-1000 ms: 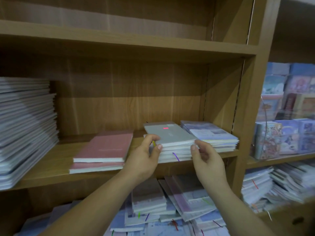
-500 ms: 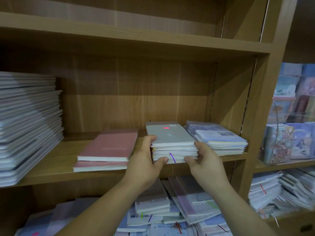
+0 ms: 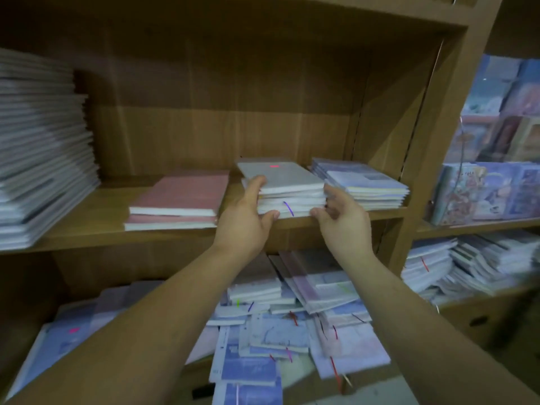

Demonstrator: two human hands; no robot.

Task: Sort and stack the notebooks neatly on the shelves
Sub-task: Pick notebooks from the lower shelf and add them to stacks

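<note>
The grey notebook stack (image 3: 292, 190) sits on the middle shelf (image 3: 87, 209) between the pink notebooks (image 3: 181, 194) and a bluish pile (image 3: 368, 185). The left hand (image 3: 244, 220) grips its left edge, and the right hand (image 3: 343, 222) pinches its right front corner.

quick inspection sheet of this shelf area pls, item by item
surface: wooden middle shelf, bare wood showing between the stacks
job's things: grey-white notebook stack sits between the pink notebooks and a blue-lilac stack; tall stack at far left, edges uneven
clutter: loose heap of notebooks on the shelf below, lying at mixed angles
hands: left hand grips the grey-white notebook stack at its left front corner, thumb on top; right hand holds its right front corner with curled fingers
cables: nothing seen
surroundings: neighbouring shelf unit at right holds illustrated covers, blurred
</note>
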